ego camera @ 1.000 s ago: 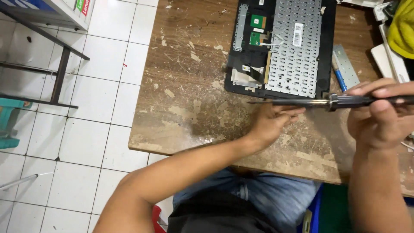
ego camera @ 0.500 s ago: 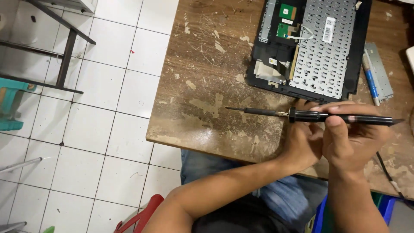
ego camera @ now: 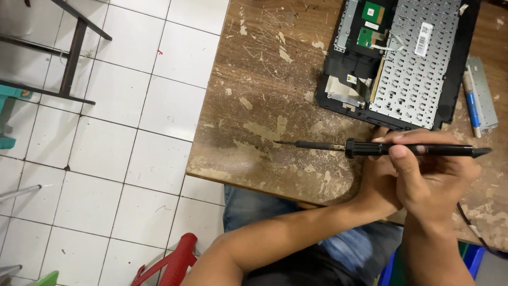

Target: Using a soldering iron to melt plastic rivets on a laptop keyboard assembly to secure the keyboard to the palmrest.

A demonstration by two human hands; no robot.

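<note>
Closed around the black handle of a soldering iron (ego camera: 402, 149), the right hand (ego camera: 428, 177) has its thumb over the barrel and its fingers curled beneath; this grip keeps the tool level above the tabletop (ego camera: 264, 106), metal tip pointing left. Just behind it, the left hand (ego camera: 378, 182) sits partly hidden; whether its grip is closed on anything cannot be told. Beyond the iron, an opened laptop base (ego camera: 402, 58) lies keyboard-underside up, green circuit boards showing. Right of it rest a blue pen (ego camera: 471, 100) and a grey metal strip (ego camera: 484, 90). White floor tiles (ego camera: 132, 159) spread left, with a red plastic stool (ego camera: 174, 262) below.
</note>
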